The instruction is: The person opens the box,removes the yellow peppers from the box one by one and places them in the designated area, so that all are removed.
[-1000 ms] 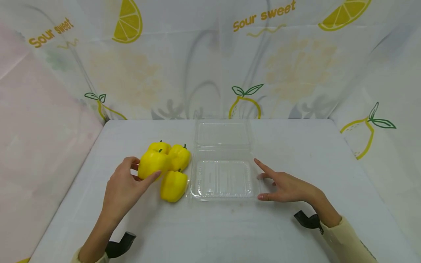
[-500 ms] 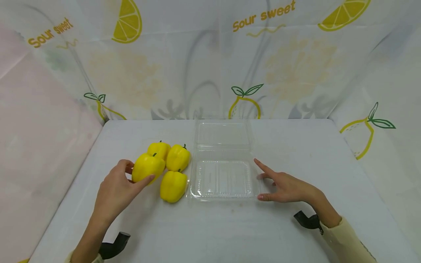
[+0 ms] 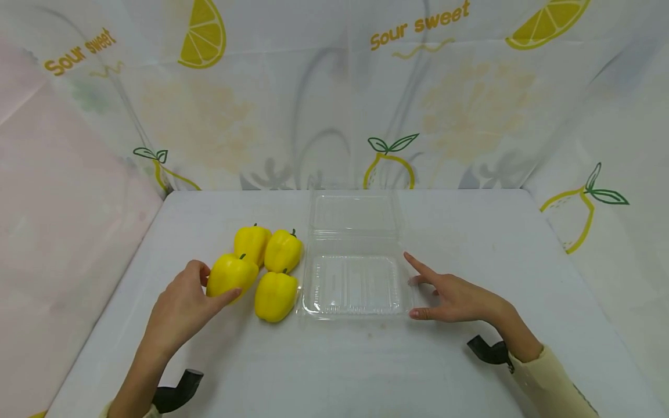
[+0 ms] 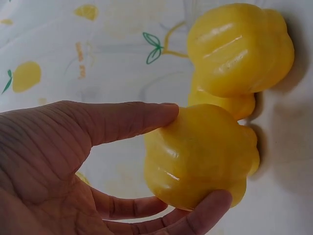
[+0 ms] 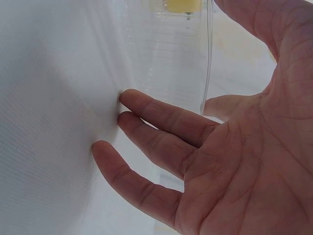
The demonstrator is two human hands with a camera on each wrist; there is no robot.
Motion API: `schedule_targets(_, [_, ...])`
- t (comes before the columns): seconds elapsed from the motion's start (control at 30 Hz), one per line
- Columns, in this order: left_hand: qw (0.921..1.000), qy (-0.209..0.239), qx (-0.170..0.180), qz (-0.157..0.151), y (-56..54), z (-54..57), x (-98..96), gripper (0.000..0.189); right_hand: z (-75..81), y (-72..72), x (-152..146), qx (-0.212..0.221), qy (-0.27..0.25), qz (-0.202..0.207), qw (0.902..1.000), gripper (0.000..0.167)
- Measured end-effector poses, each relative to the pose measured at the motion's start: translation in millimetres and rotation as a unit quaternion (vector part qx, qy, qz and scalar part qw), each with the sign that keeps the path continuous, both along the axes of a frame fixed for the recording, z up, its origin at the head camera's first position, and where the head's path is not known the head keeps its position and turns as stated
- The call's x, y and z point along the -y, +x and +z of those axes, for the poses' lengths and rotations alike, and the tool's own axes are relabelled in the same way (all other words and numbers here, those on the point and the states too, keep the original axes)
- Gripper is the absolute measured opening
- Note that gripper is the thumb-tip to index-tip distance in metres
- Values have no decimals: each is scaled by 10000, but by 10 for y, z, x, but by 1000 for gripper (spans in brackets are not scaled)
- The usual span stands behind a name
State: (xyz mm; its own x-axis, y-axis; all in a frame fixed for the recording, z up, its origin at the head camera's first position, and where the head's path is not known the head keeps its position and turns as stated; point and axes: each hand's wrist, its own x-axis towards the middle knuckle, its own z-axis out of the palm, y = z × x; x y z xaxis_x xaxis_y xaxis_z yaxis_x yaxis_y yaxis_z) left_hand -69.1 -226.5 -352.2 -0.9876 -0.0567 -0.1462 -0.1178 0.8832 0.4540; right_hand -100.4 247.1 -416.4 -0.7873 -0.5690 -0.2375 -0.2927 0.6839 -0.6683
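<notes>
A yellow bell pepper (image 3: 230,277) with a short green stem is held in my left hand (image 3: 180,310). The left wrist view shows the thumb on one side of this pepper (image 4: 198,156) and curled fingers on the other. Close by stand three more yellow bell peppers: one behind (image 3: 253,241), one at back right (image 3: 283,251) and one at front right (image 3: 275,296). My right hand (image 3: 452,295) is at the right edge of a clear plastic clamshell box (image 3: 358,285), fingers spread. In the right wrist view, several fingertips (image 5: 131,97) touch the white surface beside the box wall.
The box's clear lid (image 3: 354,213) lies folded back toward the rear cloth wall. White cloth covers the table (image 3: 334,366). Printed cloth hangs at the back and sides. A black curved piece sits at each wrist, the left (image 3: 177,392) and the right (image 3: 488,350).
My left hand has drawn the held pepper left and then a little toward me, away from the other peppers on the right. The right hand and the box stay put.
</notes>
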Motion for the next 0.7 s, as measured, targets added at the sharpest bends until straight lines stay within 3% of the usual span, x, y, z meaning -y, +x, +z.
schedule_targets(0.7, [9992, -128, 312, -218, -30, -111, 29, 71, -5, 2, -13, -164, -27, 118, 9998, 107])
